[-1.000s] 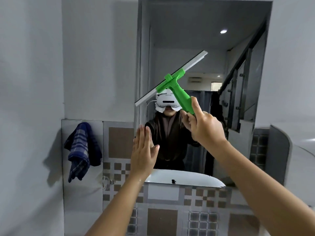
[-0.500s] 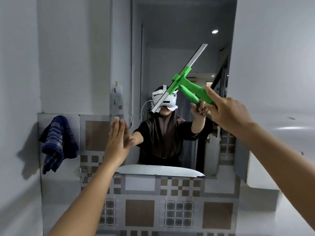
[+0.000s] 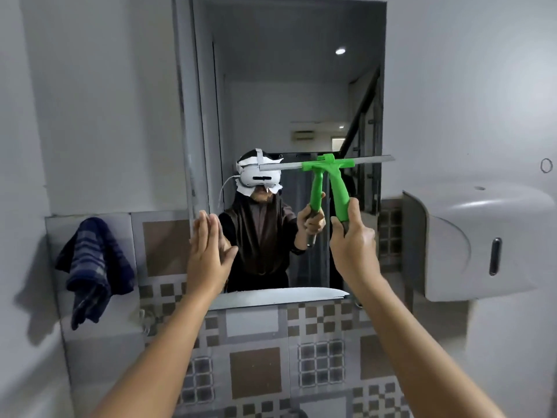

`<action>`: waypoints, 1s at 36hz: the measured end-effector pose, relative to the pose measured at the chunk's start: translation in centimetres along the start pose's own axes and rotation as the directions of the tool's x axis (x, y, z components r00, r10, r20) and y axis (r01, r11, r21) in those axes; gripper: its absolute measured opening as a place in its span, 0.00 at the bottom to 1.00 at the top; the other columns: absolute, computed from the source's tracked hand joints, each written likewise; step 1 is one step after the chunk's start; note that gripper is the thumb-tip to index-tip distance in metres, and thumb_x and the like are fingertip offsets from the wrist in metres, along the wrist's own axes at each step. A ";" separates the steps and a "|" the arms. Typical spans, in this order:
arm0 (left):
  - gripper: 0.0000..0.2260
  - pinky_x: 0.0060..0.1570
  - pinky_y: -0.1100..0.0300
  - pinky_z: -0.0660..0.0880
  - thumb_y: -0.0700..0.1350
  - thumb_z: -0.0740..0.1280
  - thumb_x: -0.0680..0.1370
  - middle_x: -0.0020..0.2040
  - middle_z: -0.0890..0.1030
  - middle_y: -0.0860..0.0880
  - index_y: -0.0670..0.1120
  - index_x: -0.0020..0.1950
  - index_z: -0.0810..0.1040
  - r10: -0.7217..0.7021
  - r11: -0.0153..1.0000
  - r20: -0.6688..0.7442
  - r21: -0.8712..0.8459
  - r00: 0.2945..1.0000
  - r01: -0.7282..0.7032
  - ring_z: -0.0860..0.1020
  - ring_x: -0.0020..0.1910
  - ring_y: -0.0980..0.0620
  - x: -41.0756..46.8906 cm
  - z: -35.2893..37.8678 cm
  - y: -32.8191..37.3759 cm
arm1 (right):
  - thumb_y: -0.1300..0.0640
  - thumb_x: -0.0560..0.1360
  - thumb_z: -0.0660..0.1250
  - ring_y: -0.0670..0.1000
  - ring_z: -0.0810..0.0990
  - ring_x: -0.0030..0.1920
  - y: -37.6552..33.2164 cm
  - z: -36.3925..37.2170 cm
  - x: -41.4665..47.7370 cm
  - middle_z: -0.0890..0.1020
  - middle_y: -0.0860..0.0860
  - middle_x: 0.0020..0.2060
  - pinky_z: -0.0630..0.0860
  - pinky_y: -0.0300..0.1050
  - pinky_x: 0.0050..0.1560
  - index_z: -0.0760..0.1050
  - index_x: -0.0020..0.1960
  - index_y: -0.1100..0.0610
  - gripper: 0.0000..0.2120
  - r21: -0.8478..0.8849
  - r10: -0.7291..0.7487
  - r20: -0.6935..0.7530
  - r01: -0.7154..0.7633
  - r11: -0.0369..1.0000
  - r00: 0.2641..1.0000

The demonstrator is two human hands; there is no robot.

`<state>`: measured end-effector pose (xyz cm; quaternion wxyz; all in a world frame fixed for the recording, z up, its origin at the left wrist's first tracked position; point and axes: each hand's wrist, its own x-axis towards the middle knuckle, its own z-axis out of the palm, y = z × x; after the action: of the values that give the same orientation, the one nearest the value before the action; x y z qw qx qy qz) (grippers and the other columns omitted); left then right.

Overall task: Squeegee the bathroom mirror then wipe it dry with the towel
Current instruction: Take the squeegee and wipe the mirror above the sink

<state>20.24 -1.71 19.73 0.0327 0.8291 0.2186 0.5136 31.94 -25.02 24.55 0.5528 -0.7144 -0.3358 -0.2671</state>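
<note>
Head view of a bathroom wall, with positions given relative to the mirror (image 3: pixel 289 86). The mirror is a tall rectangular pane set in the grey wall above a band of patterned tiles (image 3: pixel 256 369). The right hand (image 3: pixel 354 245) is closed around the lower end of the green squeegee (image 3: pixel 339 188), gripping its handle with the thumb laid along the green shaft. The handle stands nearly upright before the right half of the mirror, and the grey blade (image 3: pixel 327 164) lies roughly level across the glass at about mid-height, reaching from near the centre of the mirror to its right edge (whether the blade edge presses on the glass cannot be told, though blade and reflection meet in one line). The left hand (image 3: pixel 209 254) is flat and fully open, fingers together and pointing up, holding nothing; it sits at the mirror's lower left corner, and contact with the glass cannot be confirmed. The towel (image 3: pixel 93 267), dark blue with pale stripes, hangs crumpled on the wall well to the left of the mirror, below the level of its lower edge. A pale grey wall dispenser (image 3: pixel 482 242) is mounted just right of the mirror.
</note>
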 end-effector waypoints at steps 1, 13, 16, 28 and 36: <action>0.39 0.68 0.65 0.34 0.51 0.64 0.77 0.75 0.36 0.51 0.46 0.75 0.38 -0.002 1.000 -0.004 -0.005 1.000 0.002 0.37 0.75 0.49 0.0 0.0 -0.1 | 0.52 0.79 0.56 0.56 0.77 0.32 -0.7 0.5 -0.4 0.78 0.58 0.37 0.78 0.52 0.32 0.53 0.73 0.51 0.24 0.033 0.042 -0.004 -0.042 0.999 0.999; 0.37 0.71 0.56 0.50 0.48 0.70 0.74 0.76 0.49 0.45 0.43 0.75 0.51 0.075 0.997 -0.056 0.019 0.996 -0.074 0.49 0.75 0.47 -0.3 0.0 -1.2 | 0.59 0.79 0.56 0.44 0.71 0.27 -9.0 7.6 -3.8 0.72 0.49 0.29 0.64 0.30 0.20 0.63 0.61 0.61 0.11 0.349 0.228 -0.123 -0.173 0.921 0.966; 0.36 0.71 0.53 0.55 0.46 0.70 0.74 0.76 0.54 0.42 0.42 0.75 0.53 0.127 0.992 -0.052 0.003 0.991 -0.127 0.52 0.75 0.44 -0.6 0.1 -2.0 | 0.56 0.80 0.55 0.50 0.75 0.29 -10.6 9.4 -4.9 0.76 0.53 0.31 0.66 0.38 0.24 0.61 0.65 0.58 0.15 0.336 0.203 -0.074 -0.167 0.927 0.976; 0.36 0.72 0.58 0.50 0.45 0.66 0.76 0.77 0.45 0.46 0.45 0.76 0.46 0.100 0.994 0.002 -0.043 0.995 -0.100 0.43 0.76 0.50 -5.3 1.9 -3.4 | 0.53 0.81 0.52 0.58 0.81 0.37 -7.7 11.2 -8.7 0.81 0.58 0.37 0.69 0.45 0.30 0.48 0.75 0.57 0.26 -0.156 -0.143 0.127 0.162 0.974 0.982; 0.37 0.66 0.53 0.67 0.47 0.67 0.76 0.77 0.46 0.45 0.45 0.76 0.47 -0.046 0.989 -0.041 -0.141 0.998 0.040 0.46 0.76 0.48 -8.4 4.6 -2.6 | 0.59 0.77 0.61 0.59 0.75 0.21 -3.0 6.8 -4.5 0.75 0.59 0.25 0.65 0.41 0.20 0.61 0.71 0.61 0.24 -0.369 -0.401 0.262 0.476 0.798 0.878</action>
<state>20.23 -1.93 9.77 0.0970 0.8083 0.2004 0.5450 26.87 -18.75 21.32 0.2766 -0.7393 -0.4724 -0.3921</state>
